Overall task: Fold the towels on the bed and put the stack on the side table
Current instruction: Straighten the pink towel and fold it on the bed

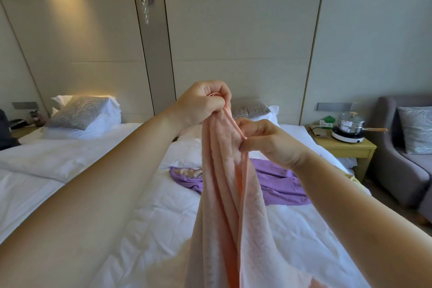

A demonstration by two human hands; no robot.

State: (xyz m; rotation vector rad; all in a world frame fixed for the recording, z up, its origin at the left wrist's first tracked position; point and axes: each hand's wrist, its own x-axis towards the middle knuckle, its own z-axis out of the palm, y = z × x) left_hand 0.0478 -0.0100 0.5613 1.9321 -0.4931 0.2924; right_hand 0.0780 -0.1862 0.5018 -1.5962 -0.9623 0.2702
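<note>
A pink towel (224, 194) hangs bunched in long folds above the white bed (117, 229). My left hand (201, 105) grips its top edge, fingers curled round the cloth. Just below and to the right, my right hand (268, 142) pinches the towel's side edge between thumb and fingers. A purple towel (280, 182) lies crumpled on the bed behind the pink one, partly hidden by it. The yellow side table (355, 147) stands to the right of the bed.
An induction hob with a steel pot (350, 126) and a green box occupy the side table top. A grey armchair (406, 166) with a cushion stands at far right. Pillows (81, 112) lie at the bed's head. A second white bed is on the left.
</note>
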